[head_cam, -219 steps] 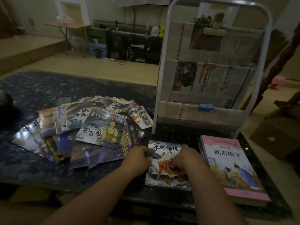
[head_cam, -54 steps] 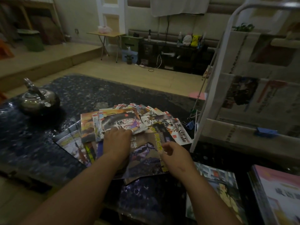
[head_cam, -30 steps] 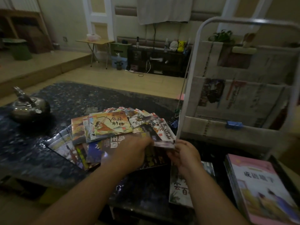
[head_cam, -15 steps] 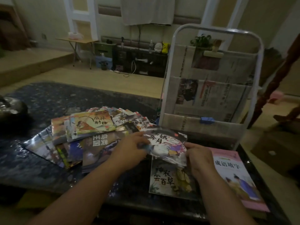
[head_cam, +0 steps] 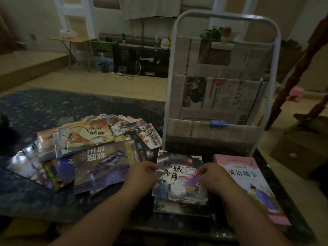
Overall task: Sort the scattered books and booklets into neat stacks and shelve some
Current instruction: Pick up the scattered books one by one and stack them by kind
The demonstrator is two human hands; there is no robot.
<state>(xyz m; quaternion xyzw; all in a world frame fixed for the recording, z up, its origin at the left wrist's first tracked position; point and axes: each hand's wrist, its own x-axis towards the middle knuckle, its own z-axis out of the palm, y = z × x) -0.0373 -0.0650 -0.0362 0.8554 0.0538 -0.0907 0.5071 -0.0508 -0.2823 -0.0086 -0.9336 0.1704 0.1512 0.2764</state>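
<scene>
Holding a thin grey picture booklet (head_cam: 179, 176) by its two side edges, the person has it on, or just above, a small stack of like booklets (head_cam: 177, 209) at the near middle of the dark speckled stone worktop (head_cam: 35, 112). Whether it touches the stack cannot be confirmed from this view.

Left hand (head_cam: 142, 176): grip pinched on the booklet's left edge, fingers curled. Right hand (head_cam: 213, 178): grip pinched on the right edge. The booklet sits slightly askew, and the lower border of the stack beneath shows past its near edge.

Assessment: the step in hand is laying this booklet onto the stack. To do it well:
- Turn the cover until its sides run parallel with the one below.
- Draw it toward the near edge until the borders meet.
- Lower it flat and release both grips together.
- Tap the sides with straight fingers to finish the squaring.

The covers look glossy and will probably slide on one another, so a one-sided release risks skewing the pile.

A pink-covered book (head_cam: 248, 185) lies just beside the stack on the right, apart from it. A fanned heap of glossy booklets (head_cam: 88, 148) lies unsorted to the left, its nearest cover close to the left hand. Most of the sorting appears outstanding.

Behind stands a white tubular metal rack (head_cam: 170, 86) hung with newspaper, with a blue clip (head_cam: 218, 124) on its lowest tier.
</scene>
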